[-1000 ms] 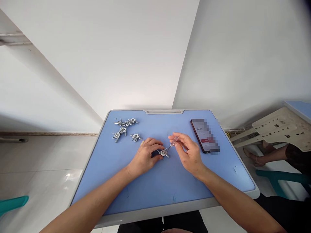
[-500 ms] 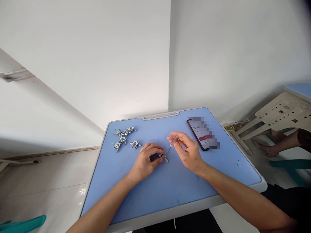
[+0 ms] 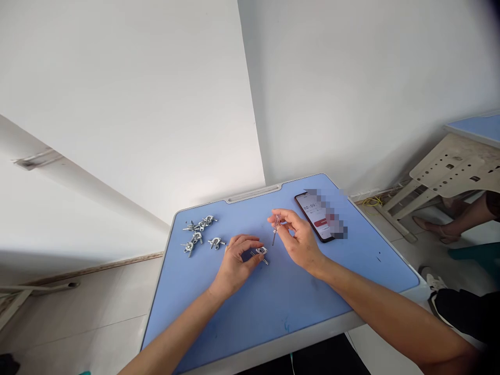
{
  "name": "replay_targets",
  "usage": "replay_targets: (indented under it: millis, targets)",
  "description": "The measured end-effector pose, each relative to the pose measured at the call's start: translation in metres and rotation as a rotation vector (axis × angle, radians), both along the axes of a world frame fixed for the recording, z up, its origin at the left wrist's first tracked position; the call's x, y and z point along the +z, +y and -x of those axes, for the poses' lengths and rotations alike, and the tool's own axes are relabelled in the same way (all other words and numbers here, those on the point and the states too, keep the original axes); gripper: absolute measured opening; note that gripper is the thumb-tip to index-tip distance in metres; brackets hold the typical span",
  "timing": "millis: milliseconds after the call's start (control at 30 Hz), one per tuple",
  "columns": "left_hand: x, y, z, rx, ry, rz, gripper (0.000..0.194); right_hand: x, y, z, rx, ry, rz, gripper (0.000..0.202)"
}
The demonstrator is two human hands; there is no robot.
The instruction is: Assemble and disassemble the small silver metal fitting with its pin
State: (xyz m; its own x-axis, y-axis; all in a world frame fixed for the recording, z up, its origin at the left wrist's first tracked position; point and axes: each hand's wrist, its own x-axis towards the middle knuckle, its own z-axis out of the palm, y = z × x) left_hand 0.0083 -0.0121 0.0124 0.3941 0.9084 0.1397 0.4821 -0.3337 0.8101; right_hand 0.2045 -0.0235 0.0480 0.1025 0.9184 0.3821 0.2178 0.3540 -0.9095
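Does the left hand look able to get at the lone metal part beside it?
Probably yes: the lone part lies close to the left hand, with nothing visible between them. Its fingers are on another part, though, so it would likely need to let go first.

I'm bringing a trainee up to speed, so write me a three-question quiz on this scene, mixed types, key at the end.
1. Multiple choice: What does the right hand hold?
a) a phone
b) a clear-handled tool
c) nothing

2. True or false: The phone lies face down on the desk.

3. Fill in the gap: The left hand has its thumb and fingers on a small piece that looks to be made of ____.

Key:
1. b
2. False; the phone lies with its lit screen facing up.
3. metal
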Motion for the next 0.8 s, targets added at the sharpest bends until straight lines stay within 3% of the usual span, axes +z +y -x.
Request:
replay_targets:
  millis: [200, 400, 500, 633, 733, 800]
  targets:
    - [0.012, 0.021, -0.007, 0.015, 0.094, -0.007, 0.018, 0.003, 0.001, -0.003, -0.023, 0.017, -0.039, 0.026]
    - [-0.004, 0.054, -0.027, 0.015, 0.208, -0.173, 0.02, 0.005, 0.004, -0.008, -0.041, 0.031, -0.062, 0.026]
    - [-0.006, 0.06, -0.03, -0.003, 0.207, -0.175, 0.024, 0.005, 0.005, -0.009, -0.047, 0.027, -0.061, 0.027]
    - [0.009, 0.05, -0.013, -0.026, 0.172, -0.141, 0.042, 0.007, 0.005, -0.011, -0.041, 0.032, -0.04, 0.027]
    - [0.02, 0.029, 0.008, -0.087, 0.185, -0.139, 0.042, 0.009, 0.004, -0.013, -0.008, 0.017, -0.007, 0.027]
    - [0.02, 0.014, 0.018, -0.118, 0.238, -0.172, 0.042, 0.009, 0.003, -0.014, 0.057, -0.024, 0.044, 0.028]
